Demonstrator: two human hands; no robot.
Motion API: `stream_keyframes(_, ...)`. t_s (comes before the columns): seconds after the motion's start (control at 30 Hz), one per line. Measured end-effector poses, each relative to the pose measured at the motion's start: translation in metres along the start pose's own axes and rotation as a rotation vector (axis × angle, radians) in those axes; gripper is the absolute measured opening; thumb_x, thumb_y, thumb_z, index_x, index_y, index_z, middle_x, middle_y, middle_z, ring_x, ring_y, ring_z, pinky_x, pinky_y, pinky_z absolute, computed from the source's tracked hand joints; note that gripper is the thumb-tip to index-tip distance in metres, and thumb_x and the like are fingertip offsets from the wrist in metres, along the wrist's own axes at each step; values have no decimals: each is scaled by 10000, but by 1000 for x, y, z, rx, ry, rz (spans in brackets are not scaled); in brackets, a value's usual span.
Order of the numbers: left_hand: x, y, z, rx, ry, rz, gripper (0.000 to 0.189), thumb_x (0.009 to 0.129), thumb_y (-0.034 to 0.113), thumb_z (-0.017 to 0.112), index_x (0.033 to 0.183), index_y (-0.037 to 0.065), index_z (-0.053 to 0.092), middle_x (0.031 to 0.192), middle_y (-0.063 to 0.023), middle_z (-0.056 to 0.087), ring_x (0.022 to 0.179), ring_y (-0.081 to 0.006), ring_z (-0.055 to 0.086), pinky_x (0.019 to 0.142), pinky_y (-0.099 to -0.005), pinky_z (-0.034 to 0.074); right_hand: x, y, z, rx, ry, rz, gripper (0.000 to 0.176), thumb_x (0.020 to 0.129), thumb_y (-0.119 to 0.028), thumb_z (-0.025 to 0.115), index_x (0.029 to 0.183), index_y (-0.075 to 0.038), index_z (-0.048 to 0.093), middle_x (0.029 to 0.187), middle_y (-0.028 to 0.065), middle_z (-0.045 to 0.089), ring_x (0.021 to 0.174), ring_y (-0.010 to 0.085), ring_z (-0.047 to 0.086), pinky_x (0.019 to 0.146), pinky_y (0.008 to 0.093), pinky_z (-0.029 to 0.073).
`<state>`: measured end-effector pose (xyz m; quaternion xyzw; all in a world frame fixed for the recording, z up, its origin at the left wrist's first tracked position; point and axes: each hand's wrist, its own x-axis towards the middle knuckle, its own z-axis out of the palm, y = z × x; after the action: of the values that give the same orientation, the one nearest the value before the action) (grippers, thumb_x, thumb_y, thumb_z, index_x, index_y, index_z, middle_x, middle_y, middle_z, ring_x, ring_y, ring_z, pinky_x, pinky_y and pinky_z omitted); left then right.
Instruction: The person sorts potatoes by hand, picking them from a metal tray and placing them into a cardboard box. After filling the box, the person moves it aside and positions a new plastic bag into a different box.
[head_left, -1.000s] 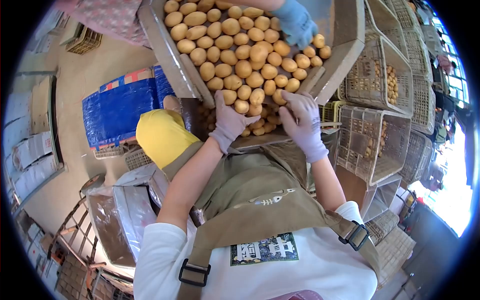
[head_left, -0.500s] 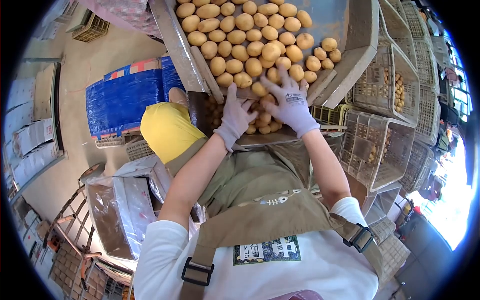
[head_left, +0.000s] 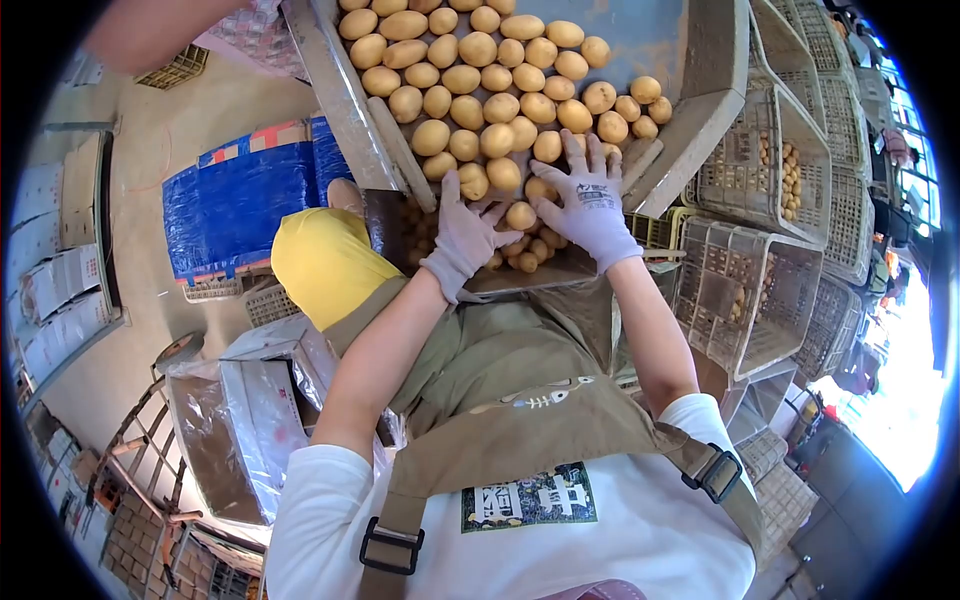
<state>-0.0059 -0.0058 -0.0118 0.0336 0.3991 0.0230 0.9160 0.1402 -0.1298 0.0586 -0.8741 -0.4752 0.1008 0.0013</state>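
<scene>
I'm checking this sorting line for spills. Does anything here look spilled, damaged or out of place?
Nothing stands out. The potatoes lie inside the trough. The left hand and right hand rest, fingers spread, on those at its lower end. The crates at the right look intact.

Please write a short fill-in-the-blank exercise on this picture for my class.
1. The left hand and right hand, both on potatoes, wear ___.
2. The stacked baskets stand on the person's ___ side.
3. The apron lies over a ___ shirt.
Missing words: gloves; right; white.
</scene>
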Motion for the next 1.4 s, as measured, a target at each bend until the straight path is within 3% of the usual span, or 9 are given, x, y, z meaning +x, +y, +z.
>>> stream_keyframes(0.17,-2,1,-1,71,-154,-21,675,992,623,409,1488,167,409,1532,-101,433,1404,-339,430,1050,-700,384,28,1,-5,642,376,175,493,858,-488,662,1321,-318,647,1533,175,438,1429,481,319,1131,700,181)
stream_keyframes(0.23,-3,-1,-4,56,-185,-19,722,983,649,414,1516,165,369,1575,-106,384,1428,-353,403,1070,-678,378,21,-11,14,116,150,34,585,872,-545,635,1418,-347,563,1576,181,382,1469,513,211,1136,706,137)
stream_keyframes(0.47,1,0,-3,-126,-257,-39,881,911,762,442,1548,167,318,1587,-118,346,1427,-370,393,1092,-652,376,3,-7,11,114,11,-31,645,867,-518,641,1482,-392,492,1615,193,316,1503,524,93,1187,637,81)
stream_keyframes(0.63,3,-1,-8,-9,-210,-16,762,967,648,470,1542,170,324,1551,-114,385,1406,-348,420,1070,-641,408,13,6,-12,468,-34,73,586,874,-466,661,1430,-305,570,1560,194,404,1435,463,330,1179,612,191)
stream_keyframes(0.77,23,-17,-37,294,-208,198,666,1008,552,479,1543,189,321,1539,-84,389,1414,-328,400,1080,-658,375,10,6,-8,-86,399,-58,450,840,-283,743,1260,-130,687,1360,207,584,1189,392,594,988,432,503)
stream_keyframes(0.9,-4,-1,0,-126,-6,57,813,945,719,433,1556,201,296,1578,-36,326,1454,-286,329,1146,-700,191,25,6,-20,507,140,225,614,845,-462,702,1408,-243,592,1549,222,410,1392,399,433,1158,621,242)
stream_keyframes(1.03,-1,0,4,-139,-48,40,851,907,783,388,1527,201,340,1551,-50,387,1425,-280,387,1136,-687,232,19,-16,5,109,-37,78,689,826,-555,665,1477,-431,478,1654,267,143,1480,562,167,1160,722,46)
stream_keyframes(1.3,3,2,-5,-77,-154,-11,774,942,716,370,1511,192,385,1532,-111,434,1384,-354,441,1089,-640,357,5,-13,-1,215,-159,56,619,827,-527,697,1424,-451,551,1683,198,114,1467,582,185,1206,624,127)
stream_keyframes(1.4,-5,2,3,-132,-176,-5,806,933,751,360,1518,196,370,1546,-111,409,1398,-345,416,1078,-658,368,8,-14,0,288,52,27,552,847,-469,682,1381,-347,613,1579,226,349,1422,456,354,1173,614,189)
